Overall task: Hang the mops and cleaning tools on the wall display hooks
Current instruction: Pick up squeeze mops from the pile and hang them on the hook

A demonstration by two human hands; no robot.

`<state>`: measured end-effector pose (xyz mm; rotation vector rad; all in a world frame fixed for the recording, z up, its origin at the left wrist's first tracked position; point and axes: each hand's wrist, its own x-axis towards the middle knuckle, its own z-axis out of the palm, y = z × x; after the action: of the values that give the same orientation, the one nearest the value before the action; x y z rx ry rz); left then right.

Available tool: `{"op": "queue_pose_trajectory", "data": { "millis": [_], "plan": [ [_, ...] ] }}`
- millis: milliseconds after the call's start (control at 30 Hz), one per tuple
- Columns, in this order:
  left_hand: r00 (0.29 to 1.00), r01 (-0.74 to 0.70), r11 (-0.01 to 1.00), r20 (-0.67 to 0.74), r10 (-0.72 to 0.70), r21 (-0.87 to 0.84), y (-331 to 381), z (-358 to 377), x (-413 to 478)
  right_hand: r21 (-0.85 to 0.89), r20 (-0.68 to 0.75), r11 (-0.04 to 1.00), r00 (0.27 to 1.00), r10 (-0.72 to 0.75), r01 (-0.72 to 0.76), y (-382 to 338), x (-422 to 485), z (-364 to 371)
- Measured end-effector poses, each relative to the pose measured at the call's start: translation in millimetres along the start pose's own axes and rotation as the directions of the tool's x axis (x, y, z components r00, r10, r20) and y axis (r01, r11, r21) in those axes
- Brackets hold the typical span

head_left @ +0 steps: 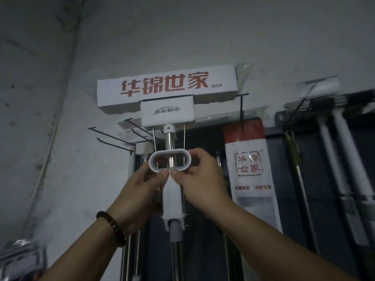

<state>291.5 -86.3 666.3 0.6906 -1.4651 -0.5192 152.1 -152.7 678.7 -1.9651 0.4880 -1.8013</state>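
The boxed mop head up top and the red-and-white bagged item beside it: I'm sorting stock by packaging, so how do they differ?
The boxed mop head lies horizontal in white card; the red-and-white bag hangs vertical in glossy plastic. The box carries big red characters along its face and "38CM"; the bag has a red top band and a square seal-style logo. The box's mop is held by both hands, left hand and right hand; the bag hangs untouched. Both show red Chinese branding.

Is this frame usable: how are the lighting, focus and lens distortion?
Head view: dim, grey-toned light; the white box sign reads sharply, both hands on the oval handle are clear; edges soften, and wide-angle bending curves the wall pipe.
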Motion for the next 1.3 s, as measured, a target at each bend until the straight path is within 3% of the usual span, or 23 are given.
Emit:
{"op": "queue_pose_trajectory", "data": {
  "millis": [533,733,900,1300],
  "plan": [
    [0.994,-0.081,0.996,0.075,0.083,-0.040,-4.3,-42.6,31.5,-0.097,-0.045,0.993,0.996,-0.072,0.067,-14.5,17.4,31.2],
    [0.990,-0.040,0.993,0.130,0.054,-0.107,-9.8,-20.5,72.7,-0.198,-0.089,0.978,0.992,-0.090,0.070,-13.4,45.8,4.6],
    [0.991,-0.092,0.989,0.088,0.102,-0.113,-22.1,5.2,111.7,-0.219,-0.143,0.974,0.985,-0.093,0.060,-5.3,66.9,-19.0],
    [0.992,-0.063,0.982,0.095,0.081,-0.178,-64.2,52.6,158.6,-0.286,-0.242,0.958,0.966,-0.086,0.014,39.0,85.2,-54.4]
  ]
}}
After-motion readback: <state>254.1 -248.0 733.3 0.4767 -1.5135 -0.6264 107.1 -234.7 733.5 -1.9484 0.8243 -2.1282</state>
